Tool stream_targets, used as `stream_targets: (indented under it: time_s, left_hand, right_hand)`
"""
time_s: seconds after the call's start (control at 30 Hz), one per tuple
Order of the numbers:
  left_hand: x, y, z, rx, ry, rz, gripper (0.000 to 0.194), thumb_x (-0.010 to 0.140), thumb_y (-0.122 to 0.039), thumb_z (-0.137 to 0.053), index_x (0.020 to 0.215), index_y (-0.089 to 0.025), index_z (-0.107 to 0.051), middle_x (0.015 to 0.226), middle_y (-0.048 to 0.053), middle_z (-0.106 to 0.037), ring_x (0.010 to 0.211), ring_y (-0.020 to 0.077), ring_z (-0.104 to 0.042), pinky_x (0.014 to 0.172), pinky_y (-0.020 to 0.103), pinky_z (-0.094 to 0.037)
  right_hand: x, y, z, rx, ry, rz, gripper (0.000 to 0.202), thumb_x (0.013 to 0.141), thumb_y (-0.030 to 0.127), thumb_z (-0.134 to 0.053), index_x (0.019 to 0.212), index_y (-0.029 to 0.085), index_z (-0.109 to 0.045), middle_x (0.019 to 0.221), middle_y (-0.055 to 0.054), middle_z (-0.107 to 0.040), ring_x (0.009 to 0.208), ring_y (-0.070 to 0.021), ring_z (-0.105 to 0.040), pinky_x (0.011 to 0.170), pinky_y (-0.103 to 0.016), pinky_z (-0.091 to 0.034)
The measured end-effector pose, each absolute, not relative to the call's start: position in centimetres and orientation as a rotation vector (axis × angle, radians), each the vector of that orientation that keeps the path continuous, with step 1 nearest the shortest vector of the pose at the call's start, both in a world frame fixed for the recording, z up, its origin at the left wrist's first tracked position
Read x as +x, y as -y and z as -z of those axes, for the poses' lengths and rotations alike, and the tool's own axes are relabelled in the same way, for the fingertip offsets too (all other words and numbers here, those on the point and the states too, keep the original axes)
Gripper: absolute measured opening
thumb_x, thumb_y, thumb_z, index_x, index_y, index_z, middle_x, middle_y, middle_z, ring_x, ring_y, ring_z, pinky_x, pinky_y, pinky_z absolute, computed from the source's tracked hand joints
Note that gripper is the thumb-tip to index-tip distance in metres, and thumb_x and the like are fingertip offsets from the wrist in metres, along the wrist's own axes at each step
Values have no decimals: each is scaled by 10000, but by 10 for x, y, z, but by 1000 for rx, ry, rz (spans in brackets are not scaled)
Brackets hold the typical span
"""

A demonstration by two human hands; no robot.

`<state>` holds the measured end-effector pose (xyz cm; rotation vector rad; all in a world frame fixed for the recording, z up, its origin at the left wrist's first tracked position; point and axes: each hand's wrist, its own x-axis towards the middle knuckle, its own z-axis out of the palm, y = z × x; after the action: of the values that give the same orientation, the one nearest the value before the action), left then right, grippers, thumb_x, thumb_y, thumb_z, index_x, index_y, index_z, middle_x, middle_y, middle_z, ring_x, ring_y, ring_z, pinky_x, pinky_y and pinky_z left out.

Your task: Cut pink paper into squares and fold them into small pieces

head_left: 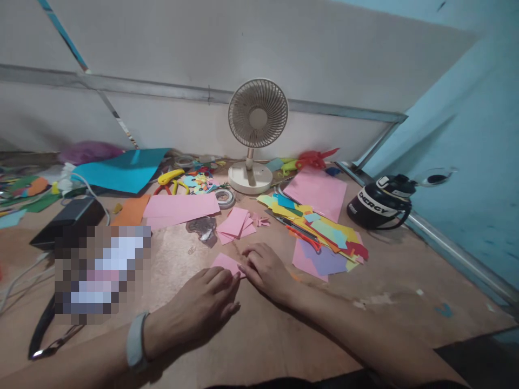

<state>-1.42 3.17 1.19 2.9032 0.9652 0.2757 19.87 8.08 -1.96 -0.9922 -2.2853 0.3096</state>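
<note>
A small piece of pink paper (225,262) lies on the table between my hands. My left hand (203,300), with a grey band on the wrist, rests over its near edge, fingers bent and gripping it. From the other side, my right hand (270,273) closes on the paper's right corner with curled fingers; the fingertips of both hands nearly meet there. Part of the paper is hidden beneath my fingers. Just beyond it sits a loose stack of cut pink pieces (234,222), with small pink scraps (260,220) beside it.
A white fan (258,116) stands at the back. Left are a pixelated object (103,273), a black box (68,221), blue paper (121,168) and yellow-handled scissors (172,178). Tape (224,198) lies mid-table. Right are coloured paper offcuts (324,229), orange-handled scissors (304,236) and a black jug (379,202).
</note>
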Motion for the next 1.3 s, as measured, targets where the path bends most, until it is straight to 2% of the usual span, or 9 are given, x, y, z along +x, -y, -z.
stream_targets:
  time_s: [0.2,0.3,0.37,0.47,0.6,0.73,0.93,1.13,1.3]
  left_hand:
    - [-17,-33,-9,2861,-949,-293,246,1017,-268,-478,1228,-152,-526,1026,92,-606,925,272,-574,806,433,-495]
    - [-17,-35,-7,2872,-944,-325,229,1009,-248,-486,1208,-145,-537,1022,93,-603,915,273,-566,806,435,-490]
    - [-17,-35,-6,2886,-937,-340,223,1005,-235,-487,1199,-137,-540,1030,99,-601,920,279,-561,804,439,-486]
    - [-17,-34,-6,2892,-931,-336,204,1009,-230,-474,1176,-141,-552,1013,94,-595,906,278,-552,792,438,-478]
    - [-16,-34,-6,2843,-977,-328,176,1011,-249,-477,1129,-154,-565,998,86,-589,888,271,-541,786,434,-466]
    - [-15,-33,-5,2783,-1002,-309,169,1004,-253,-488,1123,-164,-569,1003,82,-587,885,264,-537,791,426,-463]
    - [-16,-33,-5,2812,-1004,-332,448,982,-230,-521,1409,-148,-410,1063,97,-598,957,281,-549,830,432,-479]
    - [-18,-33,-6,2822,-983,-314,261,986,-235,-530,1238,-165,-526,1084,106,-606,972,284,-569,804,417,-492]
    - [-18,-34,-6,2854,-967,-333,273,998,-243,-505,1259,-168,-519,1062,95,-608,964,278,-571,813,422,-486]
  right_hand:
    - [204,-75,15,-939,2299,-272,189,1011,282,-485,907,164,-590,1036,-139,-661,977,-250,-607,856,-407,-538]
    - [216,-66,11,-844,2408,-232,245,1028,286,-443,1096,123,-613,1112,-157,-657,1062,-254,-603,945,-418,-524]
    - [224,-59,8,-790,2531,-182,326,1034,310,-432,1246,112,-582,1187,-165,-645,1116,-269,-596,1020,-474,-482]
    - [233,-53,6,-756,2688,-135,450,1039,415,-411,1362,125,-532,1340,-199,-575,1200,-304,-573,1067,-544,-429]
    - [237,-51,5,-778,2771,-116,579,1018,544,-390,1376,111,-531,1440,-233,-495,1304,-353,-504,1089,-564,-404]
    - [237,-52,6,-815,2770,-135,609,1019,558,-374,1389,99,-521,1440,-227,-506,1342,-345,-477,1120,-546,-381]
    - [237,-51,10,-828,2755,-150,620,1017,567,-377,1408,105,-509,1435,-214,-522,1353,-331,-471,1131,-537,-374]
    - [237,-50,13,-843,2752,-140,610,1016,565,-386,1383,102,-538,1424,-206,-537,1361,-329,-464,1146,-531,-355]
    - [236,-50,14,-837,2752,-141,609,1015,552,-406,1376,82,-544,1416,-219,-542,1376,-324,-449,1147,-536,-353]
